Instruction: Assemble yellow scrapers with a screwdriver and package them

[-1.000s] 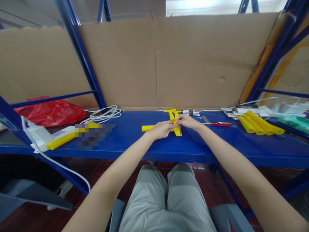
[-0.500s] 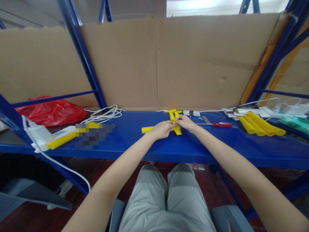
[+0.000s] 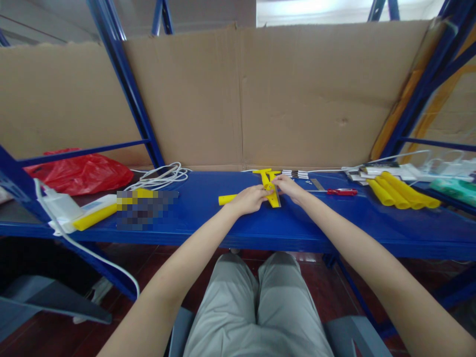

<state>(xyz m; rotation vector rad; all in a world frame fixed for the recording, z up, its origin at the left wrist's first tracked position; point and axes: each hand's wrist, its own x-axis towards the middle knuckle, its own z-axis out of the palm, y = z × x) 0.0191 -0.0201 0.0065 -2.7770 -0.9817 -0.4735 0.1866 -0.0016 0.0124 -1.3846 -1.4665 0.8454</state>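
My left hand is closed around a yellow scraper, whose handle sticks out to the left. A thin metal strip edges its wide head, which has small dark holes. My right hand is at the upper right of that head, fingertips pinched; whatever they hold is too small to make out. Just behind lie yellow T-shaped pieces. Right of my right hand is a screwdriver with a red handle, beside a flat metal blade. A few tiny parts lie close by.
Black-and-white packs lie at the back of the blue bench. Yellow tubes rest at right. On the left are a coiled white cable, a red plastic bag and a white power strip. Cardboard walls the back.
My right hand has shifted slightly up and right, uncovering the holes in the scraper's head. My left hand and the scraper have stayed in place.
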